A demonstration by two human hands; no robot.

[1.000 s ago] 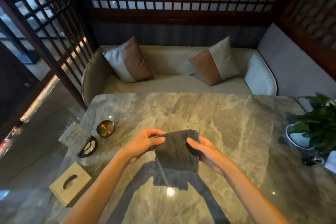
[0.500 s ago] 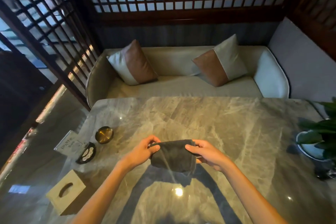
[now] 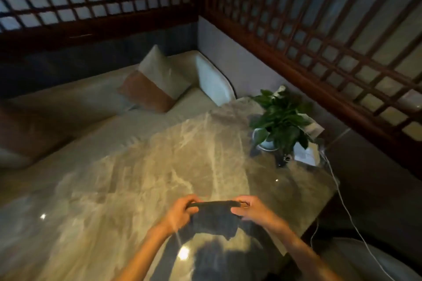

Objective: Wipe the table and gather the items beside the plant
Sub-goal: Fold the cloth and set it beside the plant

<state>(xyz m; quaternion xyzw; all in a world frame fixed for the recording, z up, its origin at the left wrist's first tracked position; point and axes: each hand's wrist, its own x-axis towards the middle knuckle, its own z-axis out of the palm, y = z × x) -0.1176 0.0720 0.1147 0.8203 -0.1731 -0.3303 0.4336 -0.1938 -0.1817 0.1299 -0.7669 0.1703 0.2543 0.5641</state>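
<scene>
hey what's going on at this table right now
A person holds a dark folded cloth stretched between the left hand and right hand, just above the marble table. No wiping shows yet. A potted plant stands at the far right corner with small items beside it, too blurred to name.

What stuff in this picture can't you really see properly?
- Small dark item beside the green potted plant, head view: too small, dim and leaf-shadowed to identify.
- White card or box behind it: partly covered by leaves, blurred.
- Brown cushion on the sofa: cut off by the left edge, motion-blurred.
- Dark grey folded cloth: its ends hidden under the left hand and right hand.
- White cable: runs out of frame below.
</scene>
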